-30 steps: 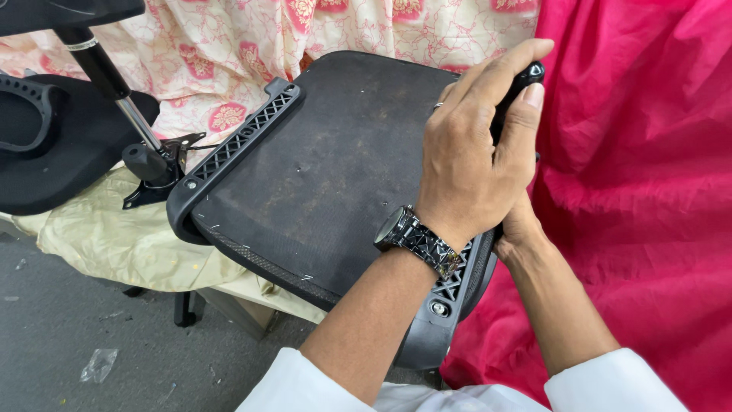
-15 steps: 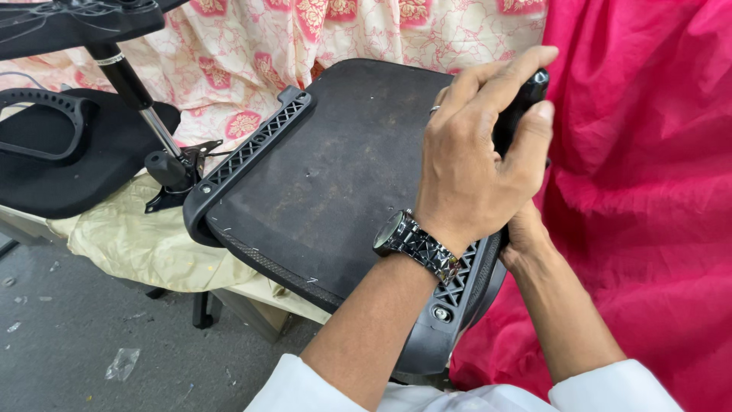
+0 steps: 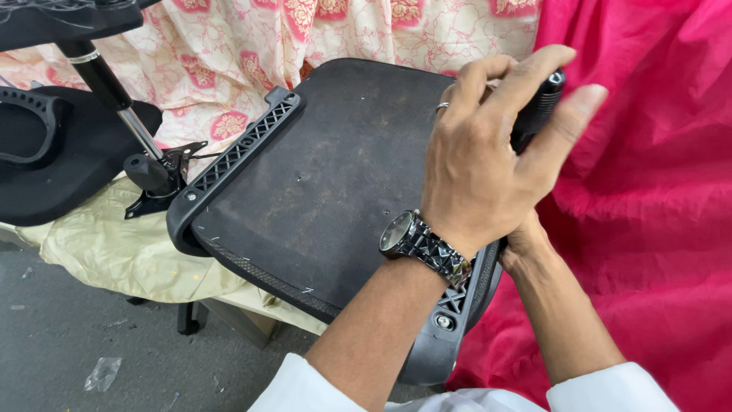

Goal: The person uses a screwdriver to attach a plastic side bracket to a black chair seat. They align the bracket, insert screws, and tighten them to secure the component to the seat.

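Head view. Chair seat pan [image 3: 320, 191]: black, upturned, tilted on the covered bench. Tool handle [image 3: 538, 109]: black, ribbed, at the pan's far right edge, long axis rising away from it. Left hand [image 3: 480, 172]: nearer, fingers clenched round the handle. Right hand [image 3: 526, 243]: below the left, mostly hidden; grip cannot be told, possibly bracing the pan's rim. Gas-lift column [image 3: 114, 95]: left of the pan. Red cloth [image 3: 648, 206]: right of it.

On the far side lies a floral cloth [image 3: 358, 30], and at the right a pink cloth [image 3: 656, 214]. At the left stands a gas cylinder [image 3: 114, 95], beside a black armrest [image 3: 30, 126]. The floor [image 3: 53, 336] is grey.
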